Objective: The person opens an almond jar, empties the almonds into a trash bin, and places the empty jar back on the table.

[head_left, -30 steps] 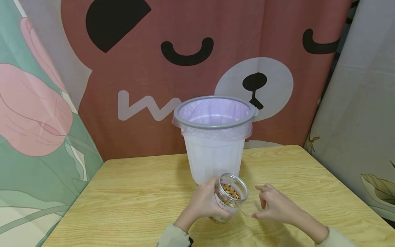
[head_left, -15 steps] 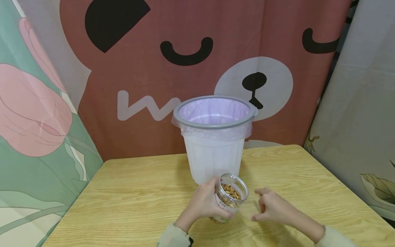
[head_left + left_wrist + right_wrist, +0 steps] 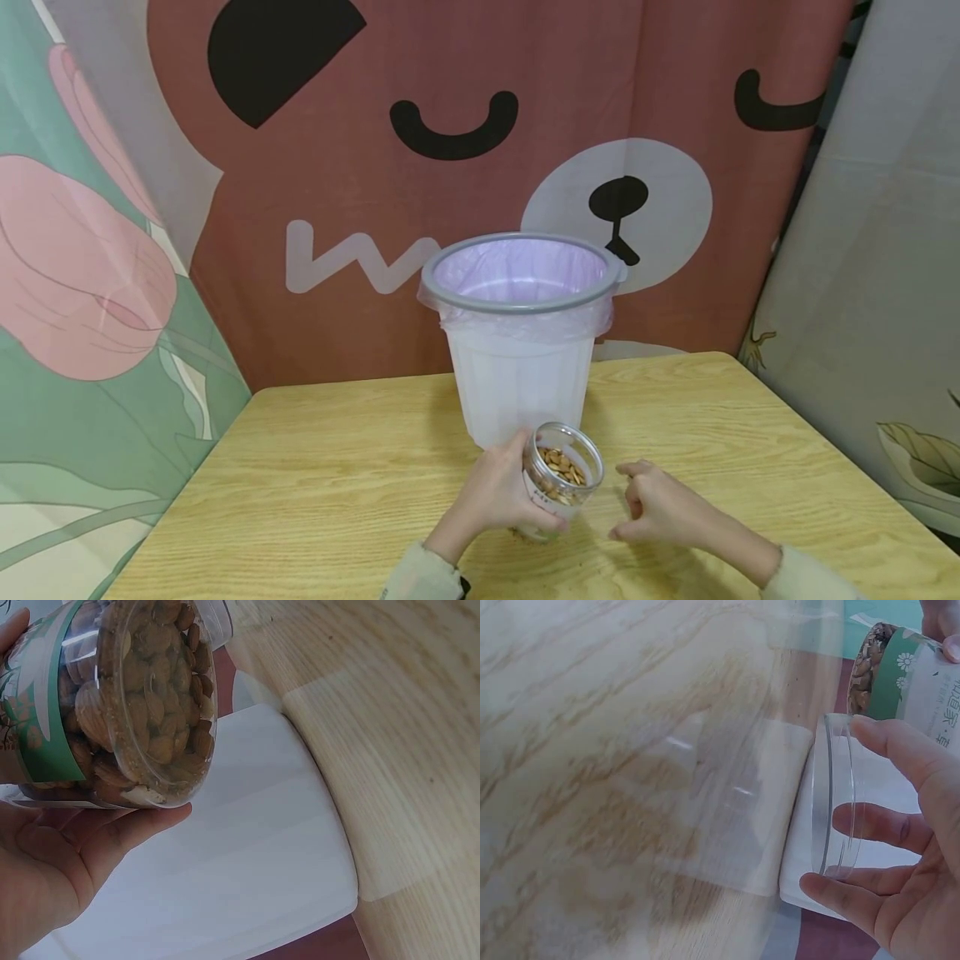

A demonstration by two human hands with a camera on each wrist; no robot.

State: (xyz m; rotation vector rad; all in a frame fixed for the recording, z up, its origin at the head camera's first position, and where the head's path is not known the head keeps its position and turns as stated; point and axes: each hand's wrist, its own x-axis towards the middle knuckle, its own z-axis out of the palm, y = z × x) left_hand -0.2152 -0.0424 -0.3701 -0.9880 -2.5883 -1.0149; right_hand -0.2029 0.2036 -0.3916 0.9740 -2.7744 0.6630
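A clear jar (image 3: 561,498) with a silver-looking rim stands tilted in my left hand (image 3: 498,487), which grips it round the side. Brown almonds (image 3: 561,467) show through its uncapped mouth. In the left wrist view, almonds press against the jar's clear base (image 3: 161,705), below a green and white label (image 3: 45,739). My right hand (image 3: 663,508) is just right of the jar, above the table. Its thumb and fingers pinch a clear round lid (image 3: 838,795) by the edge, plain in the right wrist view but barely visible from the head.
Directly behind the jar, a white bin (image 3: 517,383) with a grey rim and a pinkish liner bag (image 3: 525,325) stands on the wood-grain table (image 3: 322,475). Printed curtains (image 3: 337,183) hang close behind and at both sides. A few small crumbs lie near the jar.
My right hand has shifted slightly left and down with the lid, whose tilt has changed a little. The left hand and jar have hardly moved.
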